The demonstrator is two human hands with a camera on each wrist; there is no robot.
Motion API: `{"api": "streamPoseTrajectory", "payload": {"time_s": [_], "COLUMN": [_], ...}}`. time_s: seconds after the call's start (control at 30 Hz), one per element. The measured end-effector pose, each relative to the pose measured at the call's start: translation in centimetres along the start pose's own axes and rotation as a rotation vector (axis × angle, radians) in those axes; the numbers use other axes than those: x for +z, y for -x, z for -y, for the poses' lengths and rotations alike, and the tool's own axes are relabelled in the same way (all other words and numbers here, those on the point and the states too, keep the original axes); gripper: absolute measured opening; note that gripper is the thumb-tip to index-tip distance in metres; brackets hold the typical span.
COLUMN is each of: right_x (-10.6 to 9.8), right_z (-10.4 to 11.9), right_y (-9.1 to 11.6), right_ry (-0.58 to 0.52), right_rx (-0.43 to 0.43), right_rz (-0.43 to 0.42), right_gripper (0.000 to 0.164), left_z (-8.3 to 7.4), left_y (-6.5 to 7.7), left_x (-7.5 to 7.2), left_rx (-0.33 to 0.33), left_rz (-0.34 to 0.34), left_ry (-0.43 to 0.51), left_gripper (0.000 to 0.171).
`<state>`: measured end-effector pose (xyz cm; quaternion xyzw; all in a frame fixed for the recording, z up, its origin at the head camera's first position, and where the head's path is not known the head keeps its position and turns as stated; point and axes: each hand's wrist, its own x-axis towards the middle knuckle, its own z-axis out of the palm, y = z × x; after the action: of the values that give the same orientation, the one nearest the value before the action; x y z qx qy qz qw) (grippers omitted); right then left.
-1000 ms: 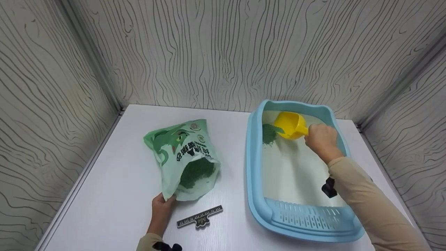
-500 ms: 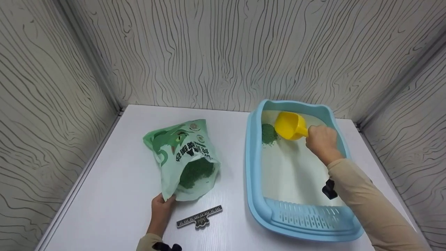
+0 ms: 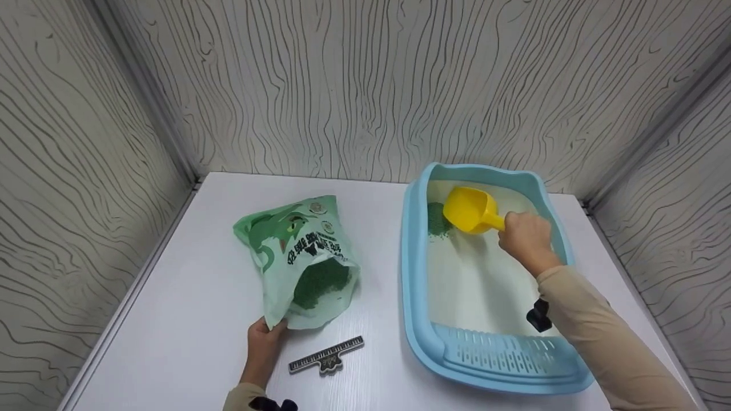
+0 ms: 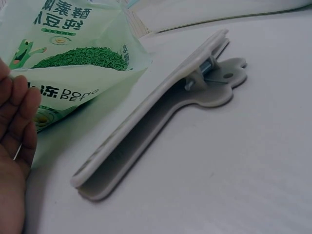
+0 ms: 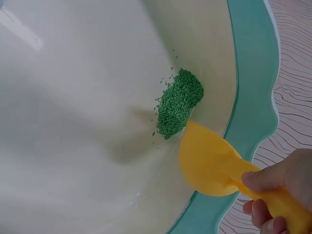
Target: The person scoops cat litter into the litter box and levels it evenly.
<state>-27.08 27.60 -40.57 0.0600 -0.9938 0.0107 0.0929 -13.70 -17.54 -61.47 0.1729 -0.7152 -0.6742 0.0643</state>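
Observation:
My right hand (image 3: 526, 240) grips the handle of a yellow scoop (image 3: 469, 210) over the blue litter box (image 3: 416, 274). In the right wrist view the scoop (image 5: 209, 161) is tilted, its lip beside a small heap of green pellet litter (image 5: 178, 105) on the box's pale floor. My left hand (image 3: 264, 348) pinches the near edge of the open mouth of a green litter bag (image 3: 297, 251), which lies on its back. Green pellets (image 4: 85, 57) show inside the bag in the left wrist view. A grey bag clip (image 4: 161, 97) lies close to my left hand.
The white table (image 3: 188, 285) bears the bag, the clip (image 3: 326, 355) and the litter box. Wood-grain panels (image 3: 297, 85) enclose it at the back and sides. A slotted ledge (image 3: 502, 351) spans the box's near end.
Pellets were spilling from the scoop a second ago and the stream has stopped. My right hand has shifted slightly nearer, with the scoop turning left over the heap. My left hand stays on the bag.

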Motion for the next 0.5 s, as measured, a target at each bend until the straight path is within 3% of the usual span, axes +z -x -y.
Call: {"api": "streamPoseTrajectory", "payload": {"time_s": [0.33, 0.5], "right_x": [0.2, 0.1], "right_z": [0.3, 0.4], "right_y": [1.0, 1.6], "right_ry": [-0.034, -0.062], "right_rx": [0.055, 0.049], "right_rz": [0.074, 0.065], "right_gripper": [0.03, 0.031], "left_z": [-0.1, -0.2], "left_y": [0.1, 0.1], "left_x": [-0.1, -0.1], "left_rx": [-0.011, -0.016], "left_rz": [0.005, 0.013], "left_ry": [0.0, 0.006], "left_gripper": [0.028, 0.028]}}
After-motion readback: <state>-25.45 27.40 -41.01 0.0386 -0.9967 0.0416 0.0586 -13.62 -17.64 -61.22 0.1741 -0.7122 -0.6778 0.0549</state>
